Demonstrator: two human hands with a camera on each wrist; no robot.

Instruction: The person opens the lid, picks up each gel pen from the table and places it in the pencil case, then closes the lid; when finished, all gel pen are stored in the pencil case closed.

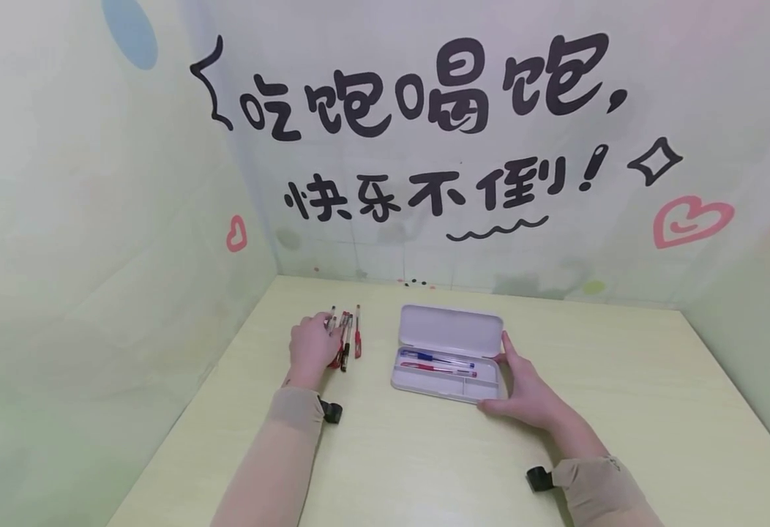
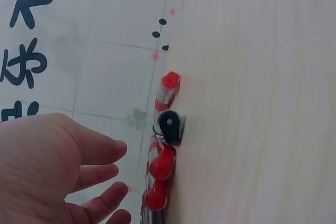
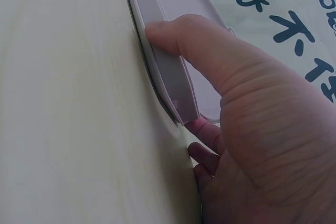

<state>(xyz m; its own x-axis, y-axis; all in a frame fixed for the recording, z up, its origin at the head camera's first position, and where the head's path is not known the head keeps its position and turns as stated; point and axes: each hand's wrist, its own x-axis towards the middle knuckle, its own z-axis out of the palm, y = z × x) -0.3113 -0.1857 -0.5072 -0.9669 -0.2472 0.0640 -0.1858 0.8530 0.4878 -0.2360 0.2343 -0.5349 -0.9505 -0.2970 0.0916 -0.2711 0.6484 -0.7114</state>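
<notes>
My left hand (image 1: 312,348) is over the left edge of a small bunch of gel pens (image 1: 345,357), with red and black grips, lying on the table. In the left wrist view its thumb and fingers are apart, with nothing between them, beside the red pen ends (image 2: 164,162). To the right stands a pale lilac pencil case (image 1: 451,329), lid raised. A blue pen (image 1: 418,356) and a red pen (image 1: 418,366) lie in its long back compartment. My right hand (image 1: 530,391) holds the case by its right end, thumb on the front wall (image 3: 176,80), other fingers behind.
One red pen (image 1: 358,344) lies slightly apart, right of the bunch. A pale wood-grain table (image 1: 385,454) carries everything. Printed wall sheets (image 1: 385,249) close it in at the back and both sides. A black wrist strap piece (image 1: 332,411) sits by the left cuff.
</notes>
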